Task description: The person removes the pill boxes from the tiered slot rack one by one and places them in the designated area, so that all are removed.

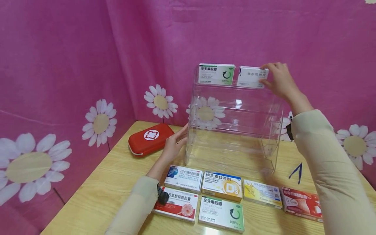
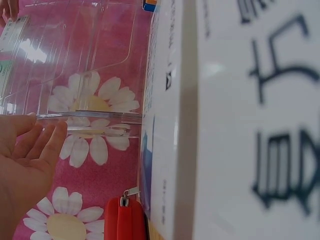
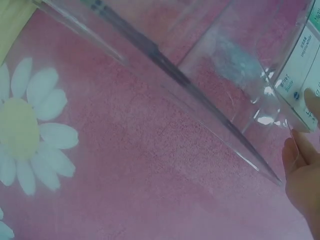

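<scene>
A clear acrylic tiered display stand (image 1: 235, 92) stands on the wooden table. My right hand (image 1: 280, 80) pinches the right end of a white medicine box (image 1: 249, 78) on the stand's top tier, thumb on its front and fingers at its upper edge. Left of that box, a white and green medicine box (image 1: 215, 74) leans on the same tier. My left hand (image 1: 171, 148) is at the stand's left side wall, its fingers extended. In the left wrist view, the left hand's fingers (image 2: 47, 142) reach the stand's clear edge.
In front of the stand lie several medicine boxes, among them a vitamin D box (image 1: 221, 186), a yellow box (image 1: 262, 194) and a red box (image 1: 302, 204). A red zip case (image 1: 151, 139) lies to the left. Behind hangs a pink flowered cloth (image 1: 164, 42).
</scene>
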`<action>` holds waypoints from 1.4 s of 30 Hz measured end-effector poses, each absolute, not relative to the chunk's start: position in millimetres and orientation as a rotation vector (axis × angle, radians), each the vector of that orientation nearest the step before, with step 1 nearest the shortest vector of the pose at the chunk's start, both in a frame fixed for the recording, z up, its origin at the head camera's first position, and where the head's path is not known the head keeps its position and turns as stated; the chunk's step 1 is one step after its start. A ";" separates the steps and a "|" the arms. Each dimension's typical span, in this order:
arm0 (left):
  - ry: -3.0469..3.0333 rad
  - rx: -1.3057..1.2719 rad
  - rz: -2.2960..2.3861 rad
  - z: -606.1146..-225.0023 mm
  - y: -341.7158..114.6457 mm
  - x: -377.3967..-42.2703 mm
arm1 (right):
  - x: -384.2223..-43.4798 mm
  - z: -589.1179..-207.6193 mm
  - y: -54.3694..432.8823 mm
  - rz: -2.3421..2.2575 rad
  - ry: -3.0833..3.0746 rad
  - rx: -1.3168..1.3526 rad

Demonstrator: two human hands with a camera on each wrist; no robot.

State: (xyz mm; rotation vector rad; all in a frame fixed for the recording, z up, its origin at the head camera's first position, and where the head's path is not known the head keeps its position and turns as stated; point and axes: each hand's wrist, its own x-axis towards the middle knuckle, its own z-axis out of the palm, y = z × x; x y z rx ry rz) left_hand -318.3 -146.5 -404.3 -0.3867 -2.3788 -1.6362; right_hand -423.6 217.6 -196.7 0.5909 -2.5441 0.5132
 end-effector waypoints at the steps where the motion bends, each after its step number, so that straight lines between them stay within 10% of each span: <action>1: -2.377 -0.388 -1.636 -403.9 -146.3 -318.5 | -424.2 -196.6 217.2 0.508 -2.540 0.581; 42: -2.346 -0.432 -1.615 -404.3 -145.8 -317.3 | -368.7 -226.4 211.6 0.958 -1.902 0.589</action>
